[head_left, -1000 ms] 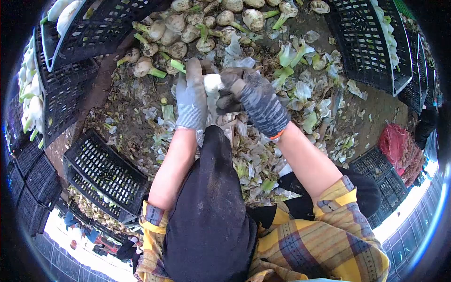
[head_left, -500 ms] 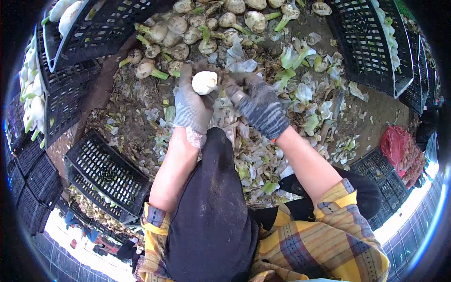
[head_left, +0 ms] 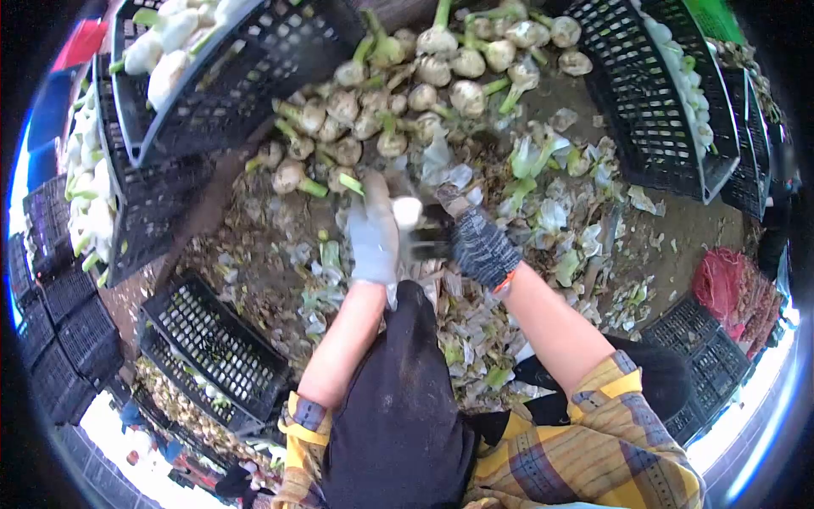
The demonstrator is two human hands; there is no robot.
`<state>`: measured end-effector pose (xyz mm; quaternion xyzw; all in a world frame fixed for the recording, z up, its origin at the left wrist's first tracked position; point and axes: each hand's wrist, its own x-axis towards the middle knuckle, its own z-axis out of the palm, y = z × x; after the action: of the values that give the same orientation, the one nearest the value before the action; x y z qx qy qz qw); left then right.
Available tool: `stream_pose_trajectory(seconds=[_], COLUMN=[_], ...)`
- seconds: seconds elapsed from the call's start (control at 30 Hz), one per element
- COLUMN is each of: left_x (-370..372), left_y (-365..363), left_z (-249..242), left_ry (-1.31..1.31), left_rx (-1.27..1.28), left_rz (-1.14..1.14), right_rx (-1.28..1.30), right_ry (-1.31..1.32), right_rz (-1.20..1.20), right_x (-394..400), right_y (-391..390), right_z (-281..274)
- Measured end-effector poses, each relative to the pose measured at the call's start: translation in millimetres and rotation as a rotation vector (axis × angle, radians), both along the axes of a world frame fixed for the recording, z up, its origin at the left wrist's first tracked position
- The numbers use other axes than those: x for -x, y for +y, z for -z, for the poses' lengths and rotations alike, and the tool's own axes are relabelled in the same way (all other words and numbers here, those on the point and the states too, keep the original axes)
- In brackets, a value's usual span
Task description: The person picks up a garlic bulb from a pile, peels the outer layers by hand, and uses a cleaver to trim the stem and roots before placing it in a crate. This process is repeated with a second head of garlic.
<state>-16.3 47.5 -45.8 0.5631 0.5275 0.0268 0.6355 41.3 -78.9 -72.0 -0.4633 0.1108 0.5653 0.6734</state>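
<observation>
A white, peeled garlic bulb (head_left: 407, 212), smeared by motion, is at the fingers of my left hand (head_left: 373, 237), which wears a pale glove and closes on it from the left. My right hand (head_left: 483, 244), in a dark grey striped glove, is just to the right of the bulb. Its fingers are partly blurred, and I cannot make out whether it holds anything. Beyond both hands lies a pile of soil-stained garlic bulbs (head_left: 468, 97) with cut green stems. Loose peelings (head_left: 462, 318) cover the ground beneath my hands.
A black crate of white bulbs (head_left: 212, 93) stands at upper left, another black crate (head_left: 649, 93) at upper right. A further crate (head_left: 216, 343) lies at lower left. A red mesh sack (head_left: 719, 284) sits at right. My knee (head_left: 398, 382) is below my hands.
My view has shifted, so the pile and crates appear lower and further right. Both hands have come lower in view with the bulb, which is now blurred.
</observation>
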Motion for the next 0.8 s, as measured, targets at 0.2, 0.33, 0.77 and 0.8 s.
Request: stream_pose_trajectory(seconds=[0.2, 0.33, 0.77, 0.8], left_x=[-5, -6, -1, -1], left_y=[-15, -7, -6, -6], left_z=[4, 6, 10, 14], left_ry=[-0.386, -0.332, -0.255, -0.224], left_rx=[-0.050, -0.086, -0.192, -0.059], left_rz=[0.224, 0.139, 0.131, 0.045], right_rx=[-0.032, -0.214, 0.397, 0.734], right_ry=[0.456, 0.047, -0.668, -1.092], right_rz=[0.375, 0.434, -0.202, -0.449], right_x=[-25, -113, -194, -192], right_y=[-3, -38, -24, -7], right_z=[-3, -39, -10, 22])
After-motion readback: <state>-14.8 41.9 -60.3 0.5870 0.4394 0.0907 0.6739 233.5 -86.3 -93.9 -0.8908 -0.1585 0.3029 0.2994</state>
